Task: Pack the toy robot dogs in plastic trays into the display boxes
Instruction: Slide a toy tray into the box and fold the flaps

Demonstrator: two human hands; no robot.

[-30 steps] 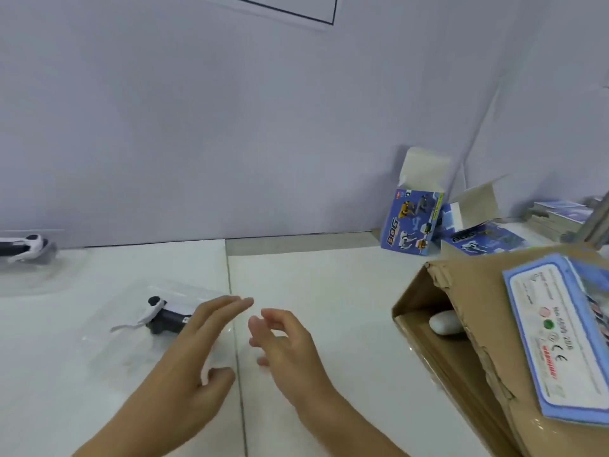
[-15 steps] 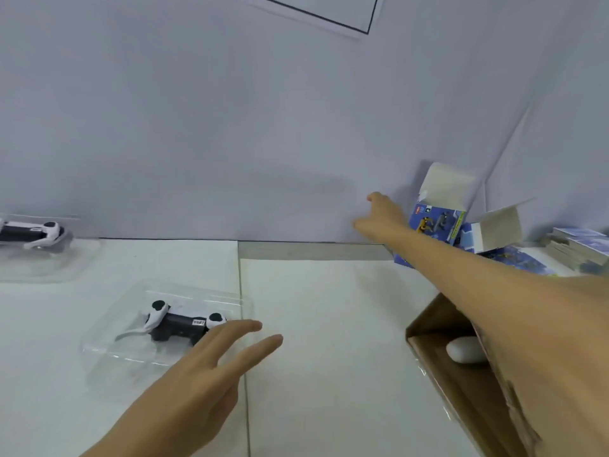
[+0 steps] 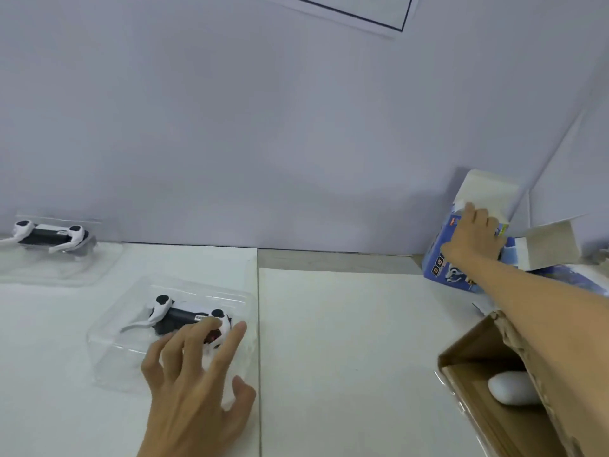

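Where glossy cardboard box [image 3: 443,268] stands

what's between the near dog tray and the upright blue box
Nothing visible: bare white tabletop separates the near tray, under the left hand, from the upright display box that the right hand touches.

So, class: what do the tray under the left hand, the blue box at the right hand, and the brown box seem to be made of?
Tray: thin clear plastic, glossy; the table shows through it.
Blue box: printed card, probably; its open flap is plain and matte inside.
Brown box: corrugated cardboard, judging by its rough torn edge.
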